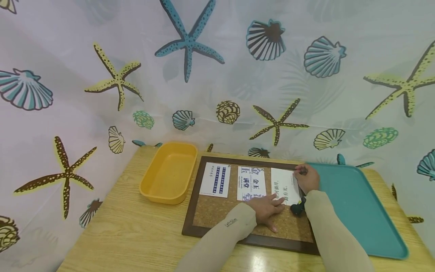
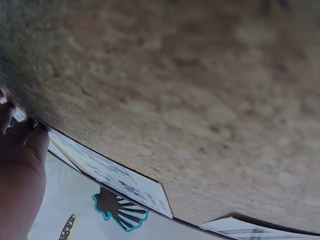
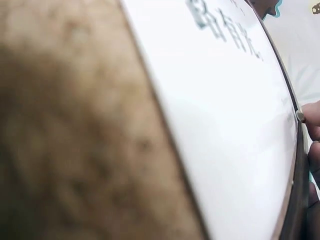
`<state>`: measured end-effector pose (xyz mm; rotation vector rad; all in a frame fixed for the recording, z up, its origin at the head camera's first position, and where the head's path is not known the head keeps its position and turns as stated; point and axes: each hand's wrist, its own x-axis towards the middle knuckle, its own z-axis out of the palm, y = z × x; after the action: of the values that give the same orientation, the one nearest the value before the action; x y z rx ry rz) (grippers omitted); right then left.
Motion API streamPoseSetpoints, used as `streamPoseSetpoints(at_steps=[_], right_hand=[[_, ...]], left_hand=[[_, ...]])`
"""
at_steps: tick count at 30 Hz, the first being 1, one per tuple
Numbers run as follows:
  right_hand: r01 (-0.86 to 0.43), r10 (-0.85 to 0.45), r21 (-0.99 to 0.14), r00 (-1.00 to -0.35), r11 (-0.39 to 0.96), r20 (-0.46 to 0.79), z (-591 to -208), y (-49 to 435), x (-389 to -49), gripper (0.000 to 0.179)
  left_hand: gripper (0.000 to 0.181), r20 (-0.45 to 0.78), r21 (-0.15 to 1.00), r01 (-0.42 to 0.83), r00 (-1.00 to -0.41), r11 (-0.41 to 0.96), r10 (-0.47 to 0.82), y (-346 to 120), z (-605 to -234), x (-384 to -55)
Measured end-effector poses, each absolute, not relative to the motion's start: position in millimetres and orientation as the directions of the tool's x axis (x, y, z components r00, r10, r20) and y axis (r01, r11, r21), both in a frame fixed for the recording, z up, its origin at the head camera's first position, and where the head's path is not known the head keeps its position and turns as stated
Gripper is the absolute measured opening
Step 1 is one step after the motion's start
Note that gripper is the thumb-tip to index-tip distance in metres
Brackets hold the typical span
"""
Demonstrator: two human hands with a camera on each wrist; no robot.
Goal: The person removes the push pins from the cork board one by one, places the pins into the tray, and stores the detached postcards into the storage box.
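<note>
A framed cork board (image 1: 217, 213) lies on the table with three printed cards on it. At its upper right corner my right hand (image 1: 307, 179) holds a small round-headed thumbtack (image 3: 300, 116) at the edge of the right card (image 1: 283, 185). The pin's point is hidden. My left hand (image 1: 267, 209) rests with spread fingers on the cork and on the lower left part of that card. Left of it are the middle card (image 1: 249, 183), with blue characters, and the left card (image 1: 207, 179), with blue text blocks.
A yellow basin (image 1: 170, 172) stands left of the board on the wooden table (image 1: 136, 223). To the right lies a teal tray (image 1: 360, 211), partly behind my right forearm. A curtain (image 1: 217, 83) printed with starfish and shells hangs behind the table.
</note>
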<state>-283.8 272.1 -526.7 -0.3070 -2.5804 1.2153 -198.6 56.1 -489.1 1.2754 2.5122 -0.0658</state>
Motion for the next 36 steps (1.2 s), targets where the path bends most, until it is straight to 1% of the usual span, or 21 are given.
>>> streamPoseSetpoints(at_steps=[10,15,26,31,36], right_hand=[[0.084,0.325,-0.796,-0.934,0.6,0.147,-525.8,275.4,-275.2,0.018],[0.076,0.317,-0.805,-0.938,0.588,0.143,-525.0,282.7,-267.1,0.021],[0.012,0.294,-0.812,-0.935,0.583,0.198,-518.1,308.9,-249.9,0.022],[-0.052,0.28,-0.811,-0.924,0.582,0.26,-513.8,319.3,-239.8,0.021],[-0.036,0.283,-0.783,-0.921,0.621,0.266,-510.2,331.9,-227.3,0.021]], left_hand=[[0.089,-0.294,0.114,0.795,-0.546,0.596,0.784,56.5,-488.6,-197.7],[0.089,-0.299,0.116,0.79,-0.551,0.602,0.779,56.0,-486.3,-196.1],[0.09,-0.298,0.133,0.785,-0.55,0.605,0.78,55.5,-485.9,-196.1],[0.09,-0.295,0.139,0.783,-0.551,0.606,0.78,56.6,-488.1,-196.9],[0.09,-0.286,0.132,0.788,-0.551,0.602,0.784,56.6,-489.1,-196.7]])
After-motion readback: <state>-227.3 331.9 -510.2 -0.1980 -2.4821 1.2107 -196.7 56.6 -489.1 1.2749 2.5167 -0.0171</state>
